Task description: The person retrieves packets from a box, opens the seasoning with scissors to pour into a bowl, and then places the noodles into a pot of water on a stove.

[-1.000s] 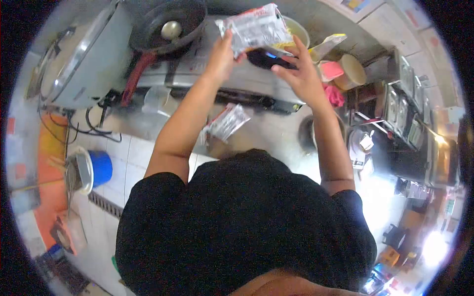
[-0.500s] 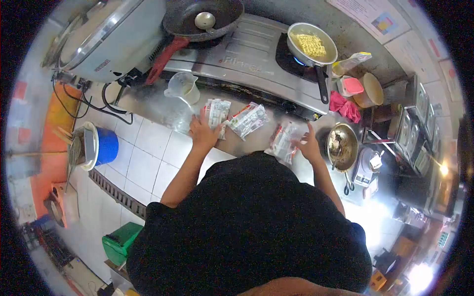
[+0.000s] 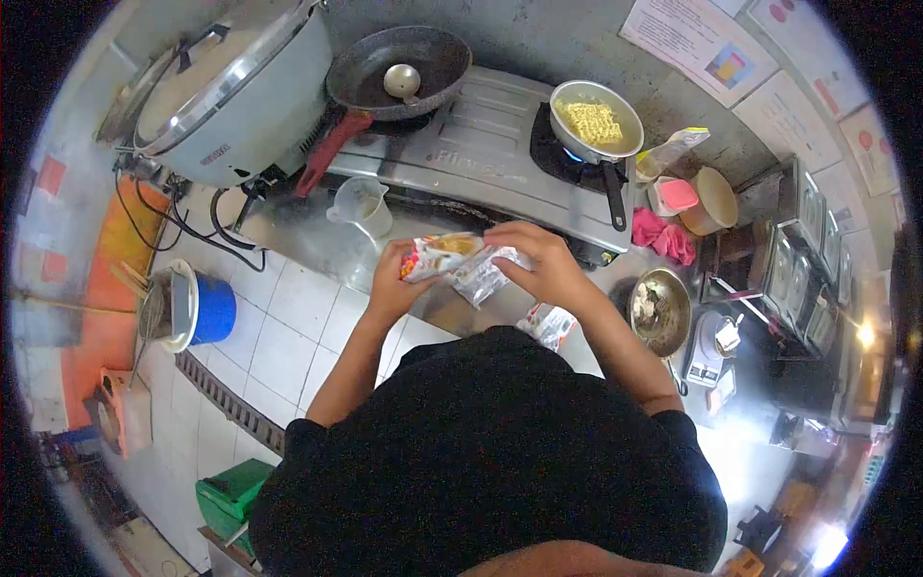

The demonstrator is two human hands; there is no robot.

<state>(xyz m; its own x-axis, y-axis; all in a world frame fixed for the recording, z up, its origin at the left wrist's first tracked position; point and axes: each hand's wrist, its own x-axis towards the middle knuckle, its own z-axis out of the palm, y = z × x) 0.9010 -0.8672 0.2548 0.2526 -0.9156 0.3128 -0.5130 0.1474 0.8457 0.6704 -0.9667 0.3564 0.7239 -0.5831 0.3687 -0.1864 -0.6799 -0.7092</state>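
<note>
Both hands grip one noodle packet (image 3: 444,256) in front of the stove (image 3: 481,159): left hand (image 3: 394,284) pinching its left end, right hand (image 3: 540,264) closed over its right end. Second packet (image 3: 548,322) lies nearer the person; pan (image 3: 596,120) of noodles on the stove's right burner.

A grey concrete wall (image 3: 577,38) runs behind the stove (image 3: 481,154), with printed paper sheets (image 3: 697,38) stuck along it to the right. Down on the left, white floor tiles (image 3: 279,337) meet a long drain grate (image 3: 226,385), and beyond that an orange-painted strip (image 3: 96,260). A blue bucket (image 3: 207,310) stands on the tiles, a green bin (image 3: 231,495) lower down. The steel bench (image 3: 308,231) shines under the light. Bright glare blooms at the lower right (image 3: 827,543), where shelving (image 3: 817,260) sits crowded and dim.
</note>
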